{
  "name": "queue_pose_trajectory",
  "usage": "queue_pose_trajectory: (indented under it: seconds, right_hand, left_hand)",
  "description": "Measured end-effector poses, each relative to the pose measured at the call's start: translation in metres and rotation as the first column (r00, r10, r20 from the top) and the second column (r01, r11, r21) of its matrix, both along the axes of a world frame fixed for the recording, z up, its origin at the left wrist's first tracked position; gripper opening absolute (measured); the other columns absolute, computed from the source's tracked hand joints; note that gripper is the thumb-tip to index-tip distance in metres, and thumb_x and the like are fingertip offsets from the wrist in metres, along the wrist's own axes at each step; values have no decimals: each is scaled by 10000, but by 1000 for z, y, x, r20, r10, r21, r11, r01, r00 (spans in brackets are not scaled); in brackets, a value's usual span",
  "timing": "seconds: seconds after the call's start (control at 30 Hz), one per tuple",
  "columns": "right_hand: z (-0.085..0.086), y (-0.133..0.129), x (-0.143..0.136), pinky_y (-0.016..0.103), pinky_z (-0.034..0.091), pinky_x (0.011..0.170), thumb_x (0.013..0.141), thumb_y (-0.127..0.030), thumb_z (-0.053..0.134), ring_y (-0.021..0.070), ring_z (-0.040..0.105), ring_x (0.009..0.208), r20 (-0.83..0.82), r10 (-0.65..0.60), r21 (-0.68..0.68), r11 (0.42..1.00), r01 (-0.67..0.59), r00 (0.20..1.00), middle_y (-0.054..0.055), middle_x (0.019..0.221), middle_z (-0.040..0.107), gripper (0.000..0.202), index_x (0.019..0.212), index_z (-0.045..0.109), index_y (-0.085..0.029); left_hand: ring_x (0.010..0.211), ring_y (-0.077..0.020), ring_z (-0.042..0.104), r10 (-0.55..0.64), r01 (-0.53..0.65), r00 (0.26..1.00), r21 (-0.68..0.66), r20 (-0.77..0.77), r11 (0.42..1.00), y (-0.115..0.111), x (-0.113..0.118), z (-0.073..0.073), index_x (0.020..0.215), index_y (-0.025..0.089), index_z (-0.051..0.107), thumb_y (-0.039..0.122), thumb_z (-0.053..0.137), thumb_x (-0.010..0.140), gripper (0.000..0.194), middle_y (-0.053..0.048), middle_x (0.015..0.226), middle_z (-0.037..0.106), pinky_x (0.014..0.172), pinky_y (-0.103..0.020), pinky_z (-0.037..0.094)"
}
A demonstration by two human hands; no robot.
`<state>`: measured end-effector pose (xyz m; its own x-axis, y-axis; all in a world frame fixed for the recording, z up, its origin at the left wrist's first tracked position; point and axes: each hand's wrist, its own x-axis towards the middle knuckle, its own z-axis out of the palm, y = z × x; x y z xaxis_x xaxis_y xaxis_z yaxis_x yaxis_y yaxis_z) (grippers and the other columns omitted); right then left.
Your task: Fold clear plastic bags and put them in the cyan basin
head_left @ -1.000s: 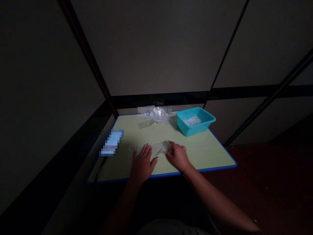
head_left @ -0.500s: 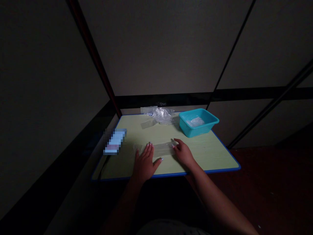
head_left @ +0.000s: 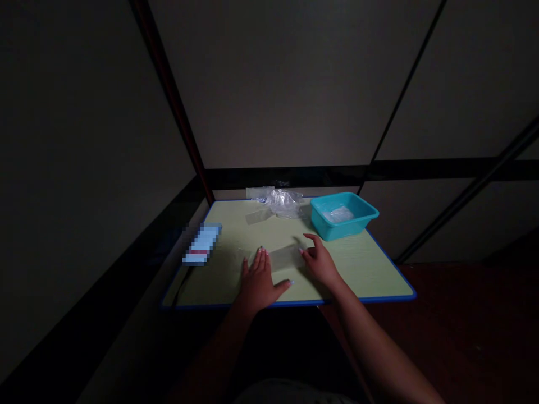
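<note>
A clear plastic bag (head_left: 285,257) lies flat near the middle of the yellow-green table (head_left: 362,269). My left hand (head_left: 257,280) rests on its left part, palm down with the fingers spread. At the bag's right end is my right hand (head_left: 320,261), its thumb and forefinger apart and nothing visible between them. The other fingers of that hand are curled or hidden.
Crumpled clear plastic bags (head_left: 284,202) are piled at the table's back edge. A turquoise basin (head_left: 343,229) with clear plastic inside stands at the back right. At the left edge lies a blurred-out phone-like object (head_left: 202,244). Walls rise behind and left.
My right thumb and forefinger have spread apart and come off the bag's right end. My left hand has shifted slightly right, its thumb stretched further out. The whole view has moved a little.
</note>
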<state>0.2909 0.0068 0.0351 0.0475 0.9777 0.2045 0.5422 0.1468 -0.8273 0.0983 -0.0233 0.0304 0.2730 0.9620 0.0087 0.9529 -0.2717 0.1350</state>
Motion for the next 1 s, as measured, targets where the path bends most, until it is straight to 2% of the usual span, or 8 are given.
queue_pose_trajectory:
  seconds: [0.2, 0.37, 0.5, 0.63, 0.77, 0.9, 1.0]
  right_hand:
    - [18, 1, 5, 232, 307, 492, 822, -336, 483, 147, 484, 467, -37, 46, 18, 999, -46, 998, -91, 513, 464, 501, 1280, 411, -147]
    - [32, 2, 4, 226, 294, 475, 823, -304, 487, 141, 471, 451, 10, 65, 67, 996, -65, 998, -99, 501, 435, 464, 1256, 428, -149]
    - [42, 2, 1, 225, 291, 479, 827, -281, 490, 141, 480, 463, 61, 75, 73, 994, -79, 995, -95, 514, 448, 442, 1247, 430, -156]
    - [53, 2, -2, 227, 296, 493, 822, -236, 499, 147, 508, 494, 140, 90, 42, 994, -97, 986, -84, 534, 490, 450, 1257, 417, -155]
    - [64, 2, -5, 232, 297, 511, 824, -188, 509, 150, 520, 520, 263, 103, 22, 993, -112, 959, -71, 555, 530, 457, 1269, 413, -151]
    - [73, 2, -13, 238, 296, 541, 823, -141, 522, 160, 552, 583, 404, 104, 7, 993, -117, 909, -45, 600, 586, 482, 1292, 410, -142]
    - [78, 3, -20, 244, 295, 562, 824, -133, 530, 174, 579, 639, 484, 108, -5, 993, -120, 869, -24, 634, 618, 489, 1300, 417, -147]
  left_hand:
    - [1471, -321, 99, -45, 47, 999, -86, 28, 995, 4, 15, 8, 1480, 5, 256, 720, 364, 821, 978, -222, 1564, 147, 1164, -547, 63]
    - [1473, -327, 48, -58, 61, 998, -136, 26, 989, 5, 30, 12, 1500, 0, 158, 742, 370, 803, 1040, -223, 1569, 90, 1161, -552, 16]
    - [1464, -363, 27, -34, 33, 999, -158, 1, 987, 3, 48, 13, 1497, -5, 161, 767, 361, 792, 1064, -264, 1558, 81, 1158, -547, 33]
    - [1454, -395, 5, 3, -7, 1000, -155, -26, 988, 2, 68, 11, 1484, -23, 200, 759, 368, 797, 1055, -285, 1549, 87, 1157, -548, 35]
    - [1455, -386, -7, 23, -20, 1000, -162, 14, 987, 2, 84, 9, 1489, -20, 177, 727, 339, 819, 1017, -267, 1557, 92, 1159, -550, 22]
    - [1459, -368, 0, 25, -14, 998, -171, 65, 985, 2, 91, 4, 1491, -31, 139, 715, 300, 835, 1007, -258, 1561, 80, 1165, -539, 9]
    - [1464, -349, 10, 22, -3, 988, -122, 152, 992, 1, 90, -2, 1496, -20, 158, 690, 312, 846, 975, -234, 1568, 85, 1172, -536, 20]
